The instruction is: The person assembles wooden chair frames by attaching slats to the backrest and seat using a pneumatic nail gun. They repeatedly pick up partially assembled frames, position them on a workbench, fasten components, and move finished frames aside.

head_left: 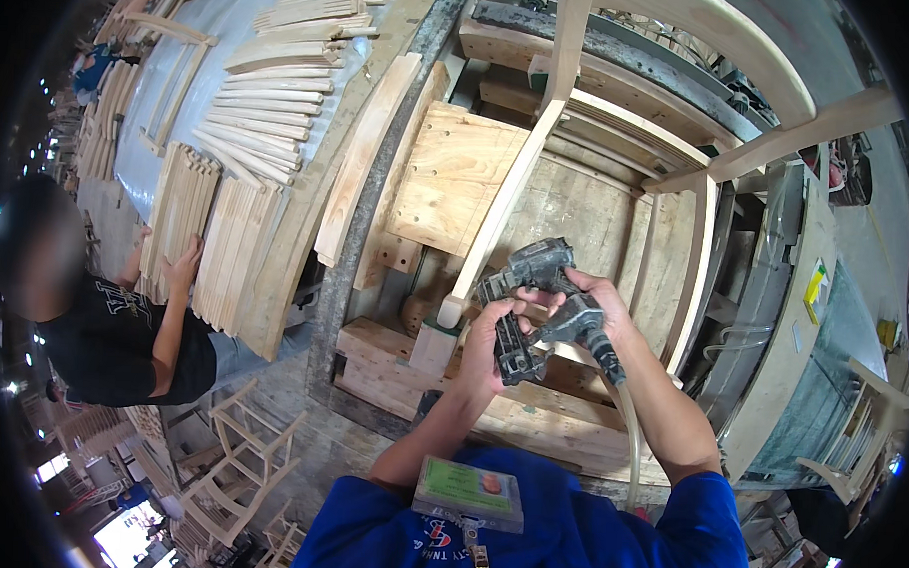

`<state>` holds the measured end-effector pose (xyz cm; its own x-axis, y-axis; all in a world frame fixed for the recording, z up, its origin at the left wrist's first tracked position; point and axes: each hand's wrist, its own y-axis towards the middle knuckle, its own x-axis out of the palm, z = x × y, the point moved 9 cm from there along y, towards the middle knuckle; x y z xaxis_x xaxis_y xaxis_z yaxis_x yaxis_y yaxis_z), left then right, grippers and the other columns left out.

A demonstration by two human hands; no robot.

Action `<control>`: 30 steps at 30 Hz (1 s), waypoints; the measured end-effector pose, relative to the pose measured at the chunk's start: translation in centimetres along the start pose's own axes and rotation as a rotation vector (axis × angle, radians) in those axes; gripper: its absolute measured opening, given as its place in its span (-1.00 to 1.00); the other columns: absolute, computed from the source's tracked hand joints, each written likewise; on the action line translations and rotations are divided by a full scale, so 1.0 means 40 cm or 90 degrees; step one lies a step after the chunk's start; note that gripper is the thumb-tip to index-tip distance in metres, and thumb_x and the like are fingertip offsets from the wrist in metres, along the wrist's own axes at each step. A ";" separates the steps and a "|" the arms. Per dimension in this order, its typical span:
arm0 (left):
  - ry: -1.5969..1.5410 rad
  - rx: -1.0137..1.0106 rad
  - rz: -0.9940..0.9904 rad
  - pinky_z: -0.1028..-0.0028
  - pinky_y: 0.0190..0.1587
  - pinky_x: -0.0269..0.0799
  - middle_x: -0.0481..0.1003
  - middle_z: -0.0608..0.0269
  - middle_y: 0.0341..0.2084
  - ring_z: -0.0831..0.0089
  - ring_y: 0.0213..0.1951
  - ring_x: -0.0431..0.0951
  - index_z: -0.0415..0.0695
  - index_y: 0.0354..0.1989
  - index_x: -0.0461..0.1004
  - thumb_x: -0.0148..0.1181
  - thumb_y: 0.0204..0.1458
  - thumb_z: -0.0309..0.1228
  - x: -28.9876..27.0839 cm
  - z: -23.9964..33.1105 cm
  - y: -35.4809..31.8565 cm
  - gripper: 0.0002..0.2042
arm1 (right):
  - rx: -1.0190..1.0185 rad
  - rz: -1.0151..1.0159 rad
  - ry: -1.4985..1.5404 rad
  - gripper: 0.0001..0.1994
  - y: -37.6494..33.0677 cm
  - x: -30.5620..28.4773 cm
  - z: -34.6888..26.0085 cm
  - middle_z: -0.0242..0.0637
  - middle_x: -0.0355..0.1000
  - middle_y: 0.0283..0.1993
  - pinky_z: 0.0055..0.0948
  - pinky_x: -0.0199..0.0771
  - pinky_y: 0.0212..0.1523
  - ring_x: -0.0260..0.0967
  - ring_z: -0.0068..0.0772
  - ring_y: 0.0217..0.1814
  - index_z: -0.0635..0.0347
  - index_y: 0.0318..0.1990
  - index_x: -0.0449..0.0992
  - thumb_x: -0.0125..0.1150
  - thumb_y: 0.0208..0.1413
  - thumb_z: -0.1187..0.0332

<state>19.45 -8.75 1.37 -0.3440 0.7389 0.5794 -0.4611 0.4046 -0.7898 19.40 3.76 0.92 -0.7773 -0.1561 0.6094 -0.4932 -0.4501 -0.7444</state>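
Both my hands hold a dark pneumatic nail gun (541,262) in front of my chest, over the near part of a wooden clamping bench. My left hand (484,343) has its fingers wrapped about the magazine side. Around the grip and body closes my right hand (606,297). From the tool's lower end a clear air hose (631,430) runs down toward me. Just beyond the nail gun, a pale wooden chair frame (509,201) lies in the bench, its curved part reaching to the upper right. The nail gun hides some of the frame's near end.
Left of the bench, a table (285,323) carries stacked wooden slats (265,107). A co-worker in a black shirt (122,343) handles a slat bundle (177,199) there. Wooden chair frames (243,467) stand on the floor at lower left. A green-topped table (821,397) is on the right.
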 end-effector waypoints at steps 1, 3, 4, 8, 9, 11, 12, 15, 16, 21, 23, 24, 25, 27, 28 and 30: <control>0.005 0.005 0.017 0.40 -0.49 0.58 0.51 0.38 -0.53 0.53 -0.53 0.56 -0.05 -0.22 0.54 0.15 0.25 -0.25 -0.012 0.003 0.001 -0.84 | 0.014 -0.003 -0.008 -0.57 0.017 0.002 0.005 0.44 0.41 0.13 -0.23 0.72 -0.36 0.55 -0.24 -0.42 0.37 0.33 0.14 -0.17 0.50 0.23; 0.016 0.014 0.057 0.41 -0.50 0.54 0.48 0.40 -0.54 0.54 -0.54 0.53 -0.04 -0.22 0.52 0.13 0.25 -0.25 -0.033 0.006 0.004 -0.85 | 0.027 -0.008 -0.032 -0.57 0.031 0.001 0.000 0.44 0.40 0.13 -0.25 0.72 -0.35 0.53 -0.26 -0.41 0.40 0.31 0.17 -0.17 0.50 0.24; 0.017 0.015 0.081 0.41 -0.51 0.52 0.48 0.41 -0.53 0.54 -0.54 0.52 -0.03 -0.22 0.51 0.12 0.25 -0.24 -0.035 0.000 0.000 -0.85 | 0.035 -0.005 -0.045 -0.57 0.036 -0.005 -0.002 0.43 0.40 0.13 -0.26 0.72 -0.35 0.53 -0.27 -0.41 0.42 0.30 0.19 -0.17 0.50 0.24; 0.020 0.004 0.083 0.41 -0.50 0.51 0.48 0.41 -0.54 0.52 -0.54 0.52 -0.03 -0.22 0.50 0.13 0.24 -0.23 -0.034 -0.003 0.002 -0.84 | 0.058 0.006 -0.042 -0.58 0.048 -0.014 -0.006 0.41 0.44 0.09 -0.28 0.72 -0.35 0.52 -0.28 -0.41 0.42 0.29 0.21 -0.18 0.49 0.25; 0.021 0.003 0.091 0.41 -0.50 0.51 0.48 0.41 -0.54 0.52 -0.54 0.52 -0.03 -0.23 0.50 0.13 0.24 -0.24 -0.038 -0.005 0.001 -0.85 | 0.060 0.012 -0.035 -0.58 0.045 -0.017 -0.004 0.41 0.44 0.08 -0.28 0.72 -0.36 0.52 -0.29 -0.41 0.42 0.29 0.21 -0.18 0.49 0.26; 0.019 0.007 0.102 0.41 -0.49 0.52 0.49 0.41 -0.54 0.51 -0.55 0.52 -0.03 -0.23 0.49 0.12 0.24 -0.24 -0.040 -0.004 0.000 -0.85 | 0.057 0.024 -0.036 -0.59 0.043 -0.009 -0.003 0.39 0.45 0.06 -0.28 0.72 -0.37 0.51 -0.29 -0.42 0.41 0.29 0.21 -0.18 0.50 0.26; 0.018 0.011 0.090 0.41 -0.49 0.52 0.49 0.40 -0.54 0.51 -0.55 0.52 -0.03 -0.23 0.49 0.13 0.24 -0.25 -0.035 -0.001 0.000 -0.85 | 0.051 0.032 -0.039 -0.59 0.042 -0.007 -0.001 0.39 0.45 0.06 -0.28 0.71 -0.38 0.51 -0.29 -0.43 0.41 0.29 0.21 -0.18 0.50 0.26; 0.015 0.014 0.066 0.42 -0.49 0.52 0.50 0.40 -0.54 0.51 -0.57 0.53 -0.03 -0.24 0.49 0.13 0.23 -0.25 -0.024 0.008 0.002 -0.86 | 0.040 0.023 -0.030 -0.60 0.049 -0.010 -0.005 0.37 0.43 0.05 -0.29 0.68 -0.39 0.48 -0.29 -0.44 0.40 0.27 0.21 -0.18 0.50 0.25; 0.008 0.009 0.073 0.43 -0.50 0.52 0.50 0.40 -0.54 0.51 -0.57 0.53 -0.03 -0.24 0.49 0.14 0.23 -0.26 -0.025 0.004 0.000 -0.86 | 0.039 0.017 -0.026 -0.61 0.050 -0.007 -0.005 0.37 0.43 0.05 -0.29 0.67 -0.39 0.47 -0.29 -0.45 0.40 0.26 0.21 -0.17 0.50 0.25; 0.014 -0.016 0.091 0.50 -0.52 0.50 0.50 0.40 -0.55 0.54 -0.60 0.50 -0.03 -0.25 0.50 0.18 0.19 -0.28 0.017 0.002 -0.042 -0.88 | 0.038 0.028 -0.023 -0.61 0.020 -0.001 -0.009 0.34 0.47 -0.01 -0.30 0.65 -0.44 0.50 -0.27 -0.44 0.36 0.26 0.23 -0.14 0.48 0.24; 0.024 0.002 0.100 0.50 -0.52 0.50 0.49 0.40 -0.56 0.55 -0.61 0.49 -0.03 -0.24 0.50 0.17 0.19 -0.28 0.015 0.005 -0.044 -0.88 | 0.029 0.040 -0.045 -0.61 0.011 0.008 0.000 0.31 0.49 -0.02 -0.31 0.65 -0.44 0.50 -0.28 -0.44 0.35 0.26 0.24 -0.13 0.48 0.23; 0.026 0.007 0.103 0.50 -0.52 0.50 0.49 0.41 -0.57 0.56 -0.61 0.49 -0.02 -0.24 0.50 0.17 0.19 -0.28 -0.001 0.003 -0.039 -0.88 | 0.036 0.041 -0.051 -0.61 0.016 0.002 0.003 0.31 0.49 -0.02 -0.30 0.65 -0.42 0.50 -0.28 -0.44 0.34 0.26 0.25 -0.12 0.48 0.23; 0.031 0.014 0.102 0.50 -0.52 0.50 0.48 0.41 -0.57 0.56 -0.61 0.49 -0.02 -0.24 0.50 0.16 0.19 -0.28 -0.007 0.010 -0.036 -0.88 | 0.040 0.038 -0.057 -0.61 0.026 0.000 0.004 0.30 0.49 -0.02 -0.30 0.66 -0.40 0.50 -0.29 -0.45 0.34 0.26 0.25 -0.11 0.48 0.23; 0.033 -0.003 0.093 0.49 -0.51 0.51 0.48 0.40 -0.57 0.56 -0.60 0.49 -0.03 -0.23 0.50 0.15 0.20 -0.28 -0.010 0.004 -0.033 -0.88 | 0.049 0.011 -0.049 -0.62 0.035 -0.001 0.003 0.30 0.50 -0.03 -0.28 0.67 -0.36 0.51 -0.29 -0.44 0.35 0.24 0.28 -0.10 0.47 0.23; 0.031 -0.007 0.092 0.48 -0.50 0.52 0.48 0.40 -0.57 0.55 -0.60 0.50 -0.03 -0.23 0.50 0.16 0.20 -0.28 0.000 0.004 -0.039 -0.88 | 0.057 -0.011 -0.035 -0.62 0.033 0.000 0.006 0.30 0.51 -0.03 -0.26 0.68 -0.35 0.52 -0.29 -0.43 0.35 0.23 0.29 -0.09 0.47 0.23; 0.033 -0.022 0.087 0.47 -0.49 0.53 0.49 0.39 -0.58 0.54 -0.60 0.51 -0.03 -0.22 0.50 0.17 0.20 -0.28 0.004 -0.005 -0.038 -0.88 | 0.051 -0.031 -0.026 -0.61 0.025 -0.011 0.001 0.30 0.50 0.00 -0.27 0.69 -0.36 0.53 -0.28 -0.41 0.36 0.25 0.29 -0.07 0.47 0.24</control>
<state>20.25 -9.13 2.64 -0.3588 0.8146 0.4558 -0.3841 0.3162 -0.8675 19.28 3.34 -0.07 -0.7364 -0.1670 0.6556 -0.4958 -0.5261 -0.6909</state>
